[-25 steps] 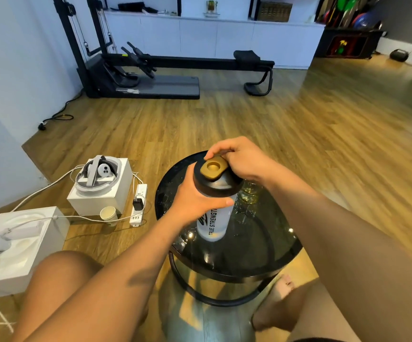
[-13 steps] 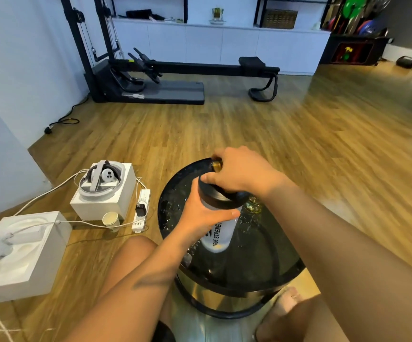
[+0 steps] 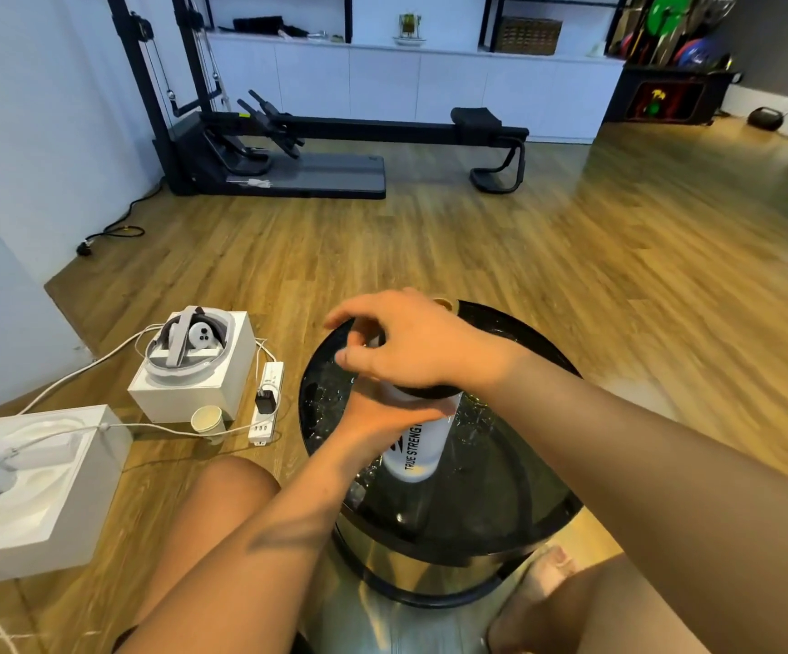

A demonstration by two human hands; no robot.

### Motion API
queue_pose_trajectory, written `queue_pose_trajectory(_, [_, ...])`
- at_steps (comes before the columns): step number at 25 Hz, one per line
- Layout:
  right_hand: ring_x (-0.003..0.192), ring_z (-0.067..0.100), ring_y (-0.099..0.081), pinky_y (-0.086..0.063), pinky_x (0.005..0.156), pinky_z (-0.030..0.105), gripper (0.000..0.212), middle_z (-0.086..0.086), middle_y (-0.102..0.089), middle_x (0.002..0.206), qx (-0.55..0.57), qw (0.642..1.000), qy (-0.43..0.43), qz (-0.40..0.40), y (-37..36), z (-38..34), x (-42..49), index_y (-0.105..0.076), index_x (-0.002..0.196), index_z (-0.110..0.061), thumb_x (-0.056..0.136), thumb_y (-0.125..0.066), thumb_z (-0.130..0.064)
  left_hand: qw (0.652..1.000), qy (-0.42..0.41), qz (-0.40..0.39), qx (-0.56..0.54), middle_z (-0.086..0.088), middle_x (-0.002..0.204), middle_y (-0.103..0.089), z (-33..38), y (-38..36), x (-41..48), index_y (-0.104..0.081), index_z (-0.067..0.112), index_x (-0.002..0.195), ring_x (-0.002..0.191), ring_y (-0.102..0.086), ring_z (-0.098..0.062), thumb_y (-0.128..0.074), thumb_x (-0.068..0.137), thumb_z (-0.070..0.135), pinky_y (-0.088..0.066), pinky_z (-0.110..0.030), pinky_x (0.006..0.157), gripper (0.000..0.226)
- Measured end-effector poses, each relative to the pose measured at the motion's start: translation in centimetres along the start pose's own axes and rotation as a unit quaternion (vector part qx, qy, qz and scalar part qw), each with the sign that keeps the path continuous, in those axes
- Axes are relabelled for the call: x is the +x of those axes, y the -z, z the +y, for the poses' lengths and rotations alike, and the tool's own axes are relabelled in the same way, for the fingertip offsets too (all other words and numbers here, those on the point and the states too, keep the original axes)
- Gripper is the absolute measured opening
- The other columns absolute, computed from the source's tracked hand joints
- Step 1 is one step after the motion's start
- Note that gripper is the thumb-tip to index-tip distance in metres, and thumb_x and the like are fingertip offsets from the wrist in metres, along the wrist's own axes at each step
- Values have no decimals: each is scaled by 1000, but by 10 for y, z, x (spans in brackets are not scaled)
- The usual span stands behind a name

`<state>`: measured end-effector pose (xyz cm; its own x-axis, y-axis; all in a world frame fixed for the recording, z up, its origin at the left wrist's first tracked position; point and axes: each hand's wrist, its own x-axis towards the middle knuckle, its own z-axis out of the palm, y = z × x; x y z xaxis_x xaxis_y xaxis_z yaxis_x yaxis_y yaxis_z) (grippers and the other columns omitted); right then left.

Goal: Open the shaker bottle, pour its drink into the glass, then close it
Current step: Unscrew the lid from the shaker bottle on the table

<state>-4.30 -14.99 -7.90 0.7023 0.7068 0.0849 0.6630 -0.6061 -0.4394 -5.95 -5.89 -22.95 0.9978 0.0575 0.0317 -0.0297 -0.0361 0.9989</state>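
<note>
A white shaker bottle (image 3: pixel 414 450) with black lettering stands upright on the round black glass table (image 3: pixel 491 502). My left hand (image 3: pixel 377 417) is wrapped around its upper body. My right hand (image 3: pixel 410 344) lies over the black lid from above, fingers curled around its rim and covering most of it; only a bit of the gold cap (image 3: pixel 444 303) peeks out behind the hand. The glass is hidden behind my right hand and forearm.
On the wooden floor to the left stand two white boxes (image 3: pixel 193 389) (image 3: pixel 33 493) with headset gear, white cables, a power strip (image 3: pixel 267 403) and a paper cup (image 3: pixel 208 420). My knees and a foot (image 3: pixel 538 587) are by the table. Gym equipment lies far back.
My right hand has shifted from pinching the gold cap to covering the whole black lid, turning leftward. The left hand keeps its hold on the bottle. The camera has tilted and moved closer.
</note>
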Motion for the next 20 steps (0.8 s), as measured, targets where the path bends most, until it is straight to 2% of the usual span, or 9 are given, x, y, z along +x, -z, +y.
queue_pose_trajectory(3, [114,30,-50,-38,93,47,56,6,-58,116,-265,956,-124,37,2,12,1,-54,129,-30,87,-43,-66,1000,-4,-8,12,-3,119,-71,2,-1,0,-51,24,133,112,-69,-15,-95,44,36,-55,-40,98,100])
queue_pose_trajectory(5, [114,35,-46,-40,91,46,58,9,-54,119,-228,957,-179,6,3,20,2,-52,131,-31,84,-48,-65,1000,-15,-16,16,2,119,-70,3,-1,1,-47,36,126,113,-68,-11,-94,44,39,-54,-40,99,95])
queue_pose_trajectory(8, [108,28,-50,-45,88,40,64,0,-58,114,-102,988,-114,-26,9,23,9,-48,132,-37,73,-67,-48,1000,-18,-8,18,9,117,-71,1,0,1,-47,31,132,111,-68,-6,-95,45,41,-55,-38,98,99])
queue_pose_trajectory(11, [92,15,-56,-42,71,28,62,-11,-60,104,-32,996,-76,-23,15,27,8,-52,128,-38,70,-73,-39,999,-33,-9,24,20,111,-71,0,-1,2,-50,50,118,107,-68,-1,-95,46,39,-53,-22,87,85])
queue_pose_trajectory(13, [100,12,-56,-40,77,26,64,-9,-61,118,26,997,-75,-9,18,34,4,-49,133,-37,75,-74,-41,999,-45,-5,22,16,114,-70,-3,-1,4,-51,52,115,111,-67,-3,-95,46,39,-52,-23,89,82])
queue_pose_trajectory(15, [116,22,-54,-41,82,30,76,1,-53,135,-25,992,-124,-13,17,39,1,-37,143,-33,78,-65,-61,999,-48,-8,13,7,121,-69,-5,-2,5,-51,42,123,116,-66,-10,-96,48,37,-53,-33,97,87])
queue_pose_trajectory(17, [108,29,-57,-44,72,33,92,8,-55,125,-150,962,-229,-18,17,37,0,-36,143,-26,70,-52,-82,999,-48,-5,13,8,120,-70,-8,-2,5,-51,45,121,115,-66,-8,-96,47,38,-53,-33,96,87])
queue_pose_trajectory(19, [93,28,-59,-45,65,34,93,5,-59,111,-179,953,-244,-16,19,34,2,-42,135,-22,66,-55,-82,999,-47,1,24,18,113,-71,-7,-2,5,-51,59,111,109,-67,-1,-96,45,43,-52,-27,89,81])
queue_pose_trajectory(20, [95,28,-59,-48,69,36,91,5,-61,117,-152,964,-217,-30,23,33,2,-40,137,-24,65,-64,-75,998,-48,3,28,21,112,-70,-6,-2,5,-51,62,108,107,-67,0,-96,45,43,-52,-25,87,80])
